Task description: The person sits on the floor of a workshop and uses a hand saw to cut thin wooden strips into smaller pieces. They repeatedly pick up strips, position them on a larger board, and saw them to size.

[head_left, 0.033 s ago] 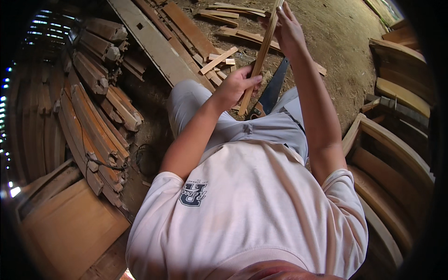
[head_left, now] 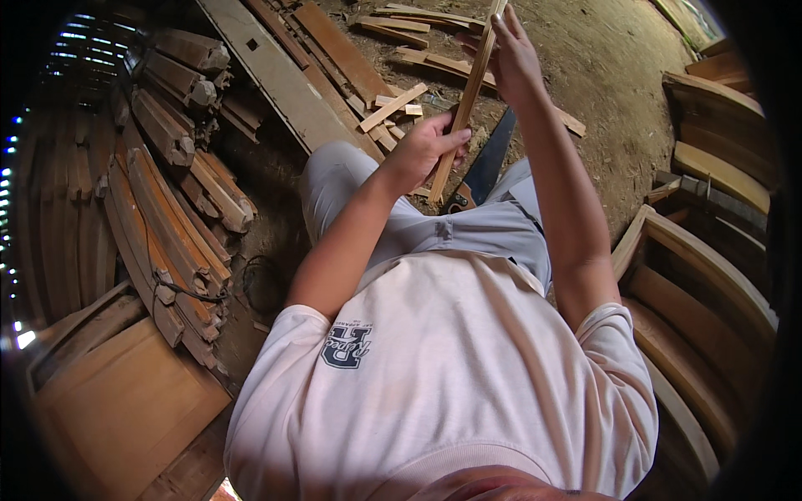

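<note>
Left hand (head_left: 423,155) clasps a wood strip (head_left: 474,90), right hand (head_left: 518,68) at its far end — grip there unclear — apparently a handling step; the next move calls for steadiness.

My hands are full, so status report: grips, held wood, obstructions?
Left grip closed on slender wood; right grip at its far part. Wood slants away rightward. Handsaw right of its near end, seemingly not blocking.
</note>
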Action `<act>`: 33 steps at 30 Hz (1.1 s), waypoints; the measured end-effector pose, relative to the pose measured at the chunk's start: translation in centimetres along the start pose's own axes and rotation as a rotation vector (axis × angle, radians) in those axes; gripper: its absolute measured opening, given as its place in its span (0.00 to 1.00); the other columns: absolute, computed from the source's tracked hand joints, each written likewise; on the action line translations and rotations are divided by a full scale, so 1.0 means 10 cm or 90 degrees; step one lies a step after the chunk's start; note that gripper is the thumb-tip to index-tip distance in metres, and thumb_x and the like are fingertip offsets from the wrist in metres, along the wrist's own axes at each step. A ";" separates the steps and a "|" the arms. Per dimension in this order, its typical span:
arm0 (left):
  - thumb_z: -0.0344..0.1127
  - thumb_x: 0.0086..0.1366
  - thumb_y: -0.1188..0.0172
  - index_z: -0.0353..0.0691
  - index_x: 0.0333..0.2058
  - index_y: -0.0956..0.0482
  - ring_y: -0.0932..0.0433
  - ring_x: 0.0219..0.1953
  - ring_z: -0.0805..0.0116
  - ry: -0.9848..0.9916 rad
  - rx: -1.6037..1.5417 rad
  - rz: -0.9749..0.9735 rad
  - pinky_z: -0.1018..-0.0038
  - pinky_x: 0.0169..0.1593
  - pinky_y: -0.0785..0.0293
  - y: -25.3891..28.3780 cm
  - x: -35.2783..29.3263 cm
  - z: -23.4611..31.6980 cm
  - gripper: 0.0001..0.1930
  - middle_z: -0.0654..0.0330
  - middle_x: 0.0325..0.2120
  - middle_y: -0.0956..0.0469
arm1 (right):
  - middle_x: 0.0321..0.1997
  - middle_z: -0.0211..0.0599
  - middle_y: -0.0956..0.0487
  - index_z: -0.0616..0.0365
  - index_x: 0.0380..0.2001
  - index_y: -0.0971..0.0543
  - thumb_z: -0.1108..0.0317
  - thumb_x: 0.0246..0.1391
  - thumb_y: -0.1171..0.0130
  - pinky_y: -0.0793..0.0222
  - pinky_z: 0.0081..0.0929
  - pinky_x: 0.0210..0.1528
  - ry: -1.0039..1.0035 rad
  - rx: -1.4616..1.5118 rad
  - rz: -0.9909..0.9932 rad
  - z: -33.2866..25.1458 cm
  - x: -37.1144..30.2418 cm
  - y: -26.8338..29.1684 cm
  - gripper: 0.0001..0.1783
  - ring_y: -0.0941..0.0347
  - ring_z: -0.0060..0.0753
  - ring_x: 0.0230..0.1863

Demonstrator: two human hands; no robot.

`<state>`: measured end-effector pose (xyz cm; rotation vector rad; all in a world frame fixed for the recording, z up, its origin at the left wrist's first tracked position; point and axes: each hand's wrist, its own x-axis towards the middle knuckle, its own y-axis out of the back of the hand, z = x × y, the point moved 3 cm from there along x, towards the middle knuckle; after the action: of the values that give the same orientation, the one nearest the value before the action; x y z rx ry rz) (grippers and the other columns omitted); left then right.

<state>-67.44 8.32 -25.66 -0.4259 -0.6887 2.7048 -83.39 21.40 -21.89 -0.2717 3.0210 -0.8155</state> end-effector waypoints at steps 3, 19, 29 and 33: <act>0.35 0.75 0.44 0.37 0.44 0.26 0.28 0.28 0.78 -0.003 0.010 0.011 0.78 0.35 0.27 -0.03 0.05 0.08 0.08 0.65 0.28 0.26 | 0.53 0.48 0.25 0.47 0.77 0.52 0.65 0.75 0.58 0.14 0.36 0.42 0.020 -0.038 0.016 0.32 0.08 -0.05 0.33 0.17 0.39 0.37; 0.34 0.74 0.43 0.39 0.44 0.23 0.22 0.30 0.77 -0.011 0.013 0.112 0.78 0.35 0.25 -0.08 -0.07 0.05 0.07 0.65 0.29 0.22 | 0.64 0.37 0.28 0.60 0.74 0.40 0.65 0.74 0.56 0.28 0.25 0.54 0.132 -0.148 0.125 0.36 0.07 -0.20 0.29 0.28 0.26 0.52; 0.34 0.72 0.40 0.39 0.46 0.22 0.24 0.30 0.77 0.011 0.033 0.119 0.78 0.35 0.26 -0.10 -0.02 -0.03 0.08 0.67 0.30 0.23 | 0.47 0.42 0.21 0.64 0.52 0.27 0.60 0.74 0.52 0.16 0.38 0.46 0.038 -0.042 0.059 0.24 -0.05 -0.18 0.17 0.16 0.41 0.46; 0.33 0.71 0.38 0.40 0.48 0.22 0.23 0.31 0.77 -0.002 -0.017 0.130 0.78 0.36 0.25 0.01 -0.07 -0.20 0.10 0.67 0.31 0.23 | 0.52 0.37 0.20 0.60 0.57 0.25 0.63 0.71 0.47 0.19 0.34 0.44 -0.031 0.026 0.113 0.26 -0.16 -0.28 0.17 0.17 0.40 0.47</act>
<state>-66.07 8.81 -27.22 -0.5255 -0.7186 2.8897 -81.25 17.99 -22.78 -0.0222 2.9259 -0.8401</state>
